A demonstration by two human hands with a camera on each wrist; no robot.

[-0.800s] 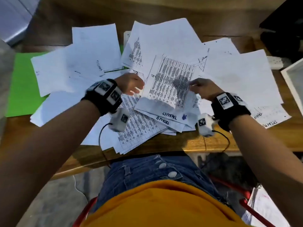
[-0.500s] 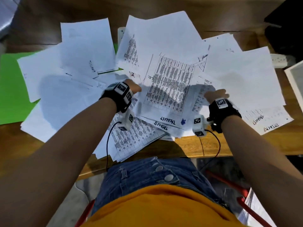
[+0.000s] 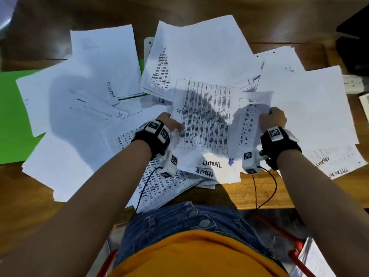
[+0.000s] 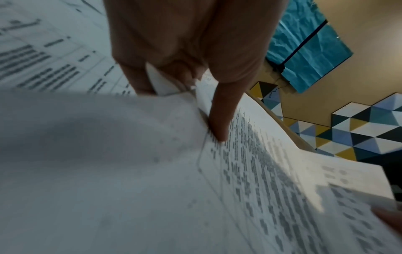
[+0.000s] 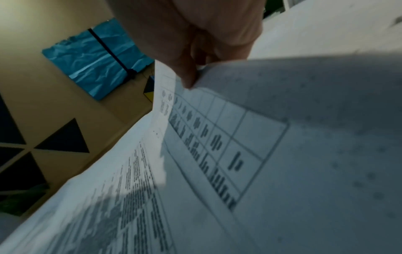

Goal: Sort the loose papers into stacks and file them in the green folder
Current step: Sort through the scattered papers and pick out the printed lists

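The job had barely begun. Loose papers [image 3: 95, 108] lay spread all over the table [image 3: 257, 194], half hiding the green folder [image 3: 12, 116]. The left hand [image 3: 169, 124] and right hand [image 3: 272, 119] each pinched a side of a raised bundle of printed sheets [image 3: 207, 120]. Nothing was filed.

Head view from above, facing down at the table [image 3: 257, 194], papers toward 12 o'clock, wrist views close behind the fingers [image 4: 217, 120], tilted up at the wall, sharing the lifted printed sheets [image 3: 205, 120].

Scattered printed papers [image 3: 205, 120] overlapping green folder [image 3: 12, 116]
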